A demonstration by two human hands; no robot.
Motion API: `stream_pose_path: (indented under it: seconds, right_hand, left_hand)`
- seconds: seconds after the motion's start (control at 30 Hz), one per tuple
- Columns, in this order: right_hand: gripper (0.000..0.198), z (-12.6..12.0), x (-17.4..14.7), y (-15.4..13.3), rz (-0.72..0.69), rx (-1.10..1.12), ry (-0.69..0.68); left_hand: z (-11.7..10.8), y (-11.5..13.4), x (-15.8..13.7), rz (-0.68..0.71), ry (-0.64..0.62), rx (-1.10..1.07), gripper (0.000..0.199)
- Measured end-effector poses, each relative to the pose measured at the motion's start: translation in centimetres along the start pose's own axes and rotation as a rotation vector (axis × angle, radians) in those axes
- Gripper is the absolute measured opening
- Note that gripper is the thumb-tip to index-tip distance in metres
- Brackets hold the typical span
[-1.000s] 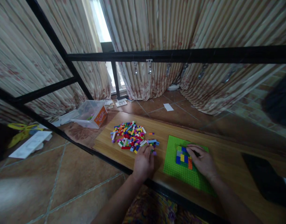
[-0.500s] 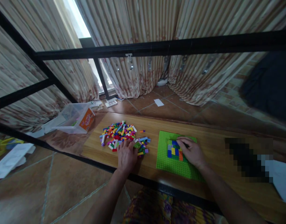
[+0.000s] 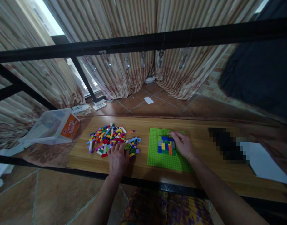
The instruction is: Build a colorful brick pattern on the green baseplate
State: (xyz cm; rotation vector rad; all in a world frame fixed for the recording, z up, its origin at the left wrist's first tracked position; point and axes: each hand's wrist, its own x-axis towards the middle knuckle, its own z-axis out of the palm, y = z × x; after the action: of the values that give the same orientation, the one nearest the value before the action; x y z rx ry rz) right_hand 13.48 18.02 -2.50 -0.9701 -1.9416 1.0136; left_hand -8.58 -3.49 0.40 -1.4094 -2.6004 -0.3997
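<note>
My left hand (image 3: 118,159) lies over the near right side of a heap of small coloured toy bricks (image 3: 106,136). Its fingers are apart and bent down onto the bricks, with the tips partly hidden. A lime green brick (image 3: 128,146) is beside the thumb. On the green studded baseplate (image 3: 155,157) sits a patch of joined bricks (image 3: 166,146) in blue, yellow, orange, grey and green. Closed in a pinch, my right hand (image 3: 183,145) hovers at the patch's far right corner. Whatever is between those fingertips is too small to make out.
A clear plastic box (image 3: 49,126) with an orange label stands beyond the table's left end. White paper (image 3: 265,162) and a blurred dark object (image 3: 227,145) lie at the right. A black metal bar (image 3: 134,43) with hooks crosses in front of the curtains.
The view has shifted, so the table sits further left. My right hand has moved slightly away from the brick patch, uncovering more of its right side. My left hand stays at the heap.
</note>
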Motion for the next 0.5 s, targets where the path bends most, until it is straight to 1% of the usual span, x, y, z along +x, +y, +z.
stream_pose_path:
  seconds: [0.17, 0.3, 0.37, 0.43, 0.5]
  right_hand:
    - [0.041, 0.1, 0.0, 0.2, 0.016, 0.005, 0.011]
    - [0.041, 0.2, 0.0, 0.2, 0.013, 0.021, 0.019]
    - [0.040, 0.2, 0.0, 0.0, 0.006, 0.018, 0.018]
    - [0.039, 0.1, 0.1, -0.1, -0.003, 0.013, 0.014]
    - [0.039, 0.1, 0.1, -0.3, -0.013, 0.002, 0.004]
  left_hand:
    - [0.2, -0.1, 0.3, 0.015, 0.006, -0.028, 0.027]
    - [-0.7, 0.3, 0.4, 0.011, 0.040, -0.162, 0.023]
    - [-1.4, 1.3, 0.4, 0.037, 0.084, -0.279, 0.023]
    - [-1.8, 3.0, 0.4, 0.108, 0.102, -0.414, 0.025]
    - [-1.8, 5.2, 0.8, 0.219, 0.053, -0.535, 0.027]
